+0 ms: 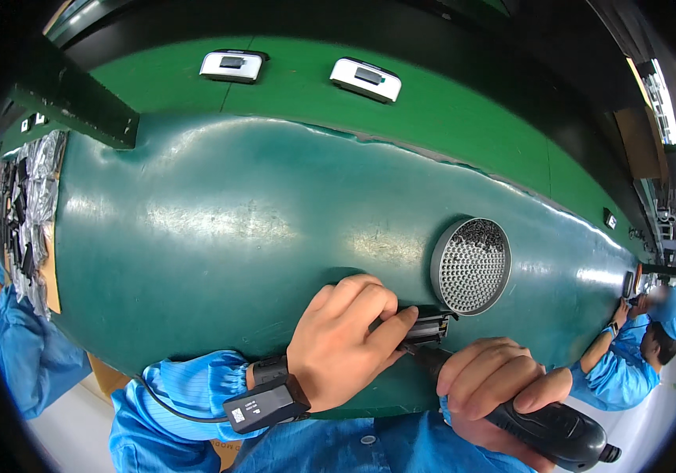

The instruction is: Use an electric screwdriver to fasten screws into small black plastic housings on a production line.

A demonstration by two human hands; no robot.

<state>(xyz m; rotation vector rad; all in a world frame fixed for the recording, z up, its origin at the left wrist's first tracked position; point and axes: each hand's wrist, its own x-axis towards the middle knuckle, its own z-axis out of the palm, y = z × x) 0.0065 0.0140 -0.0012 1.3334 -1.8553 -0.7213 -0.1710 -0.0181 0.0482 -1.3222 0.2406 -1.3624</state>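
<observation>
My left hand [350,335] is closed round a small black plastic part [430,327], thumb and fingers at its left end, low over the green mat. Much of the part is hidden behind the fingers. A black electric screwdriver [570,432] lies in my right hand [488,382], fingers wrapped about its body. Its narrow front end points left and reaches the near side of the part; the fingers partly hide the contact. Just beyond the part stands a round grey dish [472,277] with a grid of holes, small black screws [486,232] heaped at its far side.
Two white-and-black devices [232,66] rest on the green ledge behind the mat [196,173]. A dark green post [78,102] rises at far left, near a carton with plastic-bagged black parts [35,213]. People in blue [629,355] work at either side.
</observation>
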